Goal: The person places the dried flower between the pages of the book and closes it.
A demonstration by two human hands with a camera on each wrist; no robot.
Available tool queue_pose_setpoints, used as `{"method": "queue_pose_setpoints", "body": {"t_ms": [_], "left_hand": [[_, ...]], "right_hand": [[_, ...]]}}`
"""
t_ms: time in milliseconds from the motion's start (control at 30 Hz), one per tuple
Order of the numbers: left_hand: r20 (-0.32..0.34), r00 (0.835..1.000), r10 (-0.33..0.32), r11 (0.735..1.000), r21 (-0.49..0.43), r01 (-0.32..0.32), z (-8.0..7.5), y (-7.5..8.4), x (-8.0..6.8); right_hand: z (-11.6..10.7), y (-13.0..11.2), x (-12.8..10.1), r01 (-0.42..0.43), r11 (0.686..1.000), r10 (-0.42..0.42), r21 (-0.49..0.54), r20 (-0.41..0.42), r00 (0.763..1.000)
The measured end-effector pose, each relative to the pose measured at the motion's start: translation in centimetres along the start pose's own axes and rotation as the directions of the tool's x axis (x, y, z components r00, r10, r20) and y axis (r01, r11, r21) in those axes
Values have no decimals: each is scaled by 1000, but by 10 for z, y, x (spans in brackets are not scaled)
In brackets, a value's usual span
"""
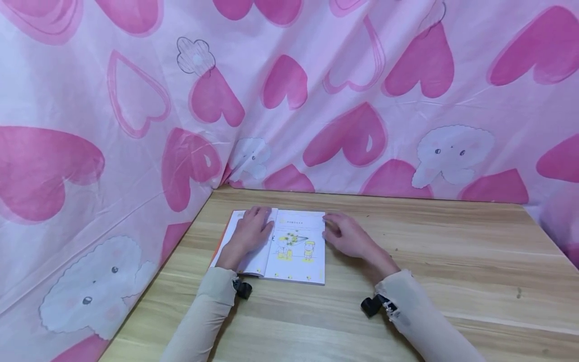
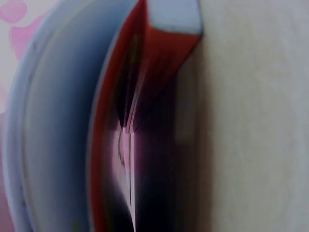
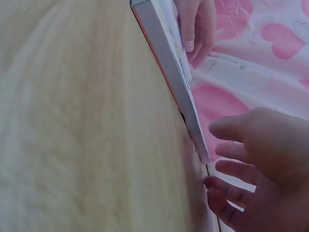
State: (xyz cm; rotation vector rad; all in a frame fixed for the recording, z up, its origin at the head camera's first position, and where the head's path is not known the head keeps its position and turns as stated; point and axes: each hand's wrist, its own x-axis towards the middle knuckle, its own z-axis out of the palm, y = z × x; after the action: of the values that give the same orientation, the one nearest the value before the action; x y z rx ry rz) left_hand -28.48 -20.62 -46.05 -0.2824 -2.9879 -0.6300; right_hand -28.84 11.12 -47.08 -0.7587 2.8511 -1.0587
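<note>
hands on an open picture book

left hand (image 1: 250, 232) lies flat, fingers straight, pressing the left page; right hand (image 1: 348, 235) rests relaxed at the right page edge, gripping nothing. the book (image 1: 296, 246) lies open on the wooden table (image 1: 452, 261) near the heart-print cloth (image 1: 135, 125). likely light, pages thin and floppy; best lifted at a page's outer edge.

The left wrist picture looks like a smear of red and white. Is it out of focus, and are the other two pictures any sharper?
Left wrist view: too close, so the book blurs to soft red and white bands. Right wrist view: soft too, the right hand and table hazy. Head view: sharpest, evenly lit; left hand and page drawings are clear, and the backdrop bows at the edges.
</note>
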Motion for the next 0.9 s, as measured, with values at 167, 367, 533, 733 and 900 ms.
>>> {"method": "queue_pose_setpoints", "body": {"t_ms": [167, 367, 533, 733, 900], "left_hand": [[0, 975, -222, 974, 41, 222, 0, 1, -3], [38, 901, -431, 901, 69, 428, -4, 4, -8], [25, 890, -456, 888, 75, 453, -6, 6, -10], [42, 888, -458, 887, 91, 453, -13, 6, -9], [68, 910, -410, 912, 38, 408, -21, 5, -7]], "right_hand": [[1, 3, -3, -6, 997, 9, -71, 33, 999], [1, 3, -4, -10, 995, 16, -100, 58, 998], [0, 2, -4, -17, 994, 25, -111, 74, 997], [0, 1, -4, -26, 994, 35, -109, 81, 996], [-1, 1, -4, -38, 994, 46, -101, 84, 995]]}}
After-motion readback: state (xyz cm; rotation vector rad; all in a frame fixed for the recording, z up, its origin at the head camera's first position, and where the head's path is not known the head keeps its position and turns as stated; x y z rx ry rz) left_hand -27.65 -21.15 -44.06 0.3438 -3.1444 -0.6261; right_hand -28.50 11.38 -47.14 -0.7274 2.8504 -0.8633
